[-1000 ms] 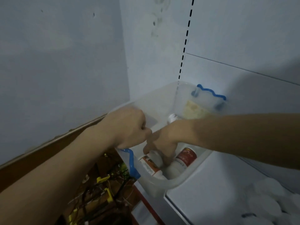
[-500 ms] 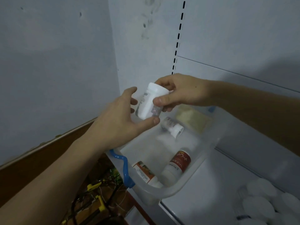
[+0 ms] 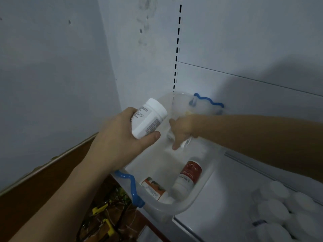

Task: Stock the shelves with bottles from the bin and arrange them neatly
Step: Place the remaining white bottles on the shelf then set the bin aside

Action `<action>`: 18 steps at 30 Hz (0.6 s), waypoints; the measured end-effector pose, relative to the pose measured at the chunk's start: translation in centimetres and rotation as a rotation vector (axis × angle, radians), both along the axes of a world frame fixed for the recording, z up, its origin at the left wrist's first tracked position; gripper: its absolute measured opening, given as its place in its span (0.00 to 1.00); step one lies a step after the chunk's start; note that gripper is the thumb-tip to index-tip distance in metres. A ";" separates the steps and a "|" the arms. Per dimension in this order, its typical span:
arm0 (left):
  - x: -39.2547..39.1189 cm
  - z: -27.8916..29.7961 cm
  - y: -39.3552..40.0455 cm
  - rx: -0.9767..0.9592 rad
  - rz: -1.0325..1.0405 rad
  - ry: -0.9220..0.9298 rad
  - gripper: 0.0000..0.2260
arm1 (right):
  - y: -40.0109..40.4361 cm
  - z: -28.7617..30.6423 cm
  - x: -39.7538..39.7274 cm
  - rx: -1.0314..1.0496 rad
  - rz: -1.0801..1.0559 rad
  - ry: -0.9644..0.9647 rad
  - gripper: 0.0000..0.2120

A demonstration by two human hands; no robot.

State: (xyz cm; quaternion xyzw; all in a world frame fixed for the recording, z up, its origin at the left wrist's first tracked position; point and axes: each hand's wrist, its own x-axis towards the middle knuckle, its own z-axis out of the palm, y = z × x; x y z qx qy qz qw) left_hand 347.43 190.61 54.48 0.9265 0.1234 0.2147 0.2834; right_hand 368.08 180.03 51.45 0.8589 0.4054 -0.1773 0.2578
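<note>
1. Nearest the camera, lower right: a cluster of white-capped bottles [image 3: 279,205] stands on the white shelf [image 3: 218,198], seen from above, caps close together.
2. Lower left, below shelf level: dark clutter with yellow clips [image 3: 103,215] — details too dim to read.
3. A clear plastic bin [image 3: 176,209] with wavy blue handles sits at the left end of the shelf, its near corner overhanging the shelf edge.
4. Inside the bin, near end: a red-labelled bottle [image 3: 189,175] lies on its side, cap toward the camera; just left of it an orange-labelled bottle [image 3: 153,187] lies against the bin wall.
5. Left hand [image 3: 120,142] is raised above the bin's left rim, fingers and thumb wrapped around a white bottle [image 3: 148,117] — tilted, white cap up and to the right, printed label facing the camera.
6. Right hand [image 3: 181,130] reaches down into the far half of the bin, fingers curled around a small clear bottle [image 3: 185,142]; the bottle is blurred and mostly hidden by the fingers.
7. Hands are apart, the right one beyond the left.
8. Behind: grey-white wall and a slotted shelf upright [image 3: 177,49].
</note>
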 end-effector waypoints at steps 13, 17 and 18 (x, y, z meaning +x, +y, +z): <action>-0.8 2.6 -1.2 -0.063 0.040 -0.159 0.23 | -6.5 7.8 0.8 0.872 -0.359 0.346 0.17; -1.5 6.4 -5.3 -0.388 -0.081 -0.357 0.23 | -15.4 10.7 -1.6 1.456 -0.515 0.476 0.14; -1.6 7.2 -7.3 -0.505 -0.126 -0.387 0.21 | -17.8 11.0 -2.7 1.571 -0.553 0.513 0.13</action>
